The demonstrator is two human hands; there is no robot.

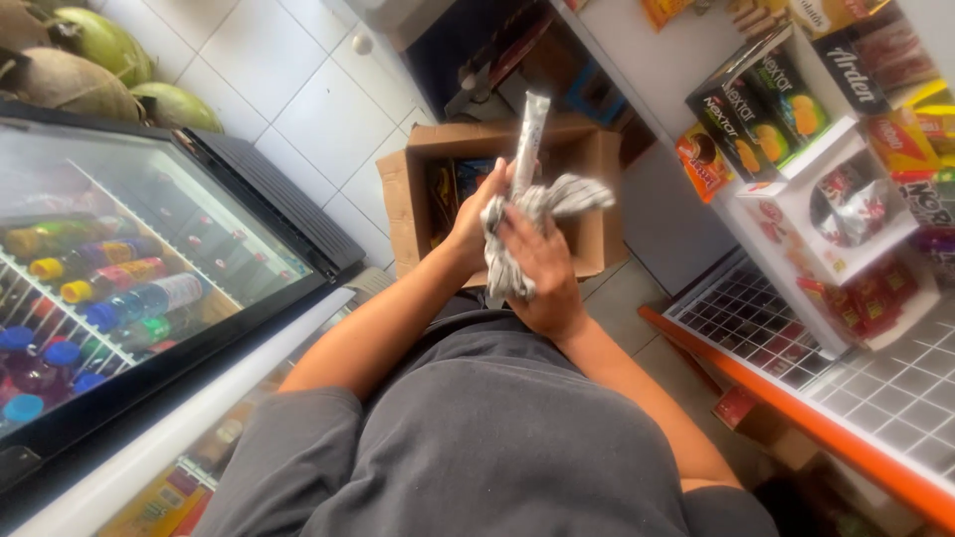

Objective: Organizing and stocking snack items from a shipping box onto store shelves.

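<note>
My left hand (476,221) grips a long, thin silver-wrapped packet (529,139) that sticks up from my fist. My right hand (542,273) presses a grey-and-white patterned cloth (537,214) around the packet's lower part. Both hands are held together in front of my grey shirt, above an open cardboard box (587,169) on the tiled floor. The box holds dark packets, partly hidden by my hands.
A glass-door fridge (149,268) with coloured bottles stands at the left, with green coconuts (90,60) beyond it. At the right, a counter with an orange edge (796,418) and a white rack of snack boxes (826,189). The white tiled floor runs between them.
</note>
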